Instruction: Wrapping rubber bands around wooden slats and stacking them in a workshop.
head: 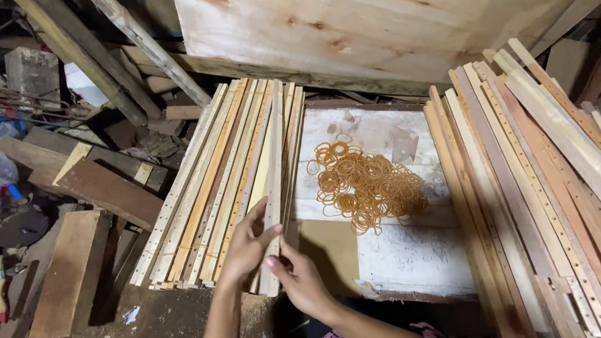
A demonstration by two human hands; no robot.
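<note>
bare forearms (220, 318), patterned pink garment (423, 332)

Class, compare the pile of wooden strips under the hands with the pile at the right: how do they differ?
The left pile is narrower and lies in a neat, tight fan; the right pile is wider, looser, with strips crossing.
The left hand and right hand touch the left pile; nothing touches the right pile.
Both hold long, thin strips with rows of small holes, flanking the rubber bands.
</note>
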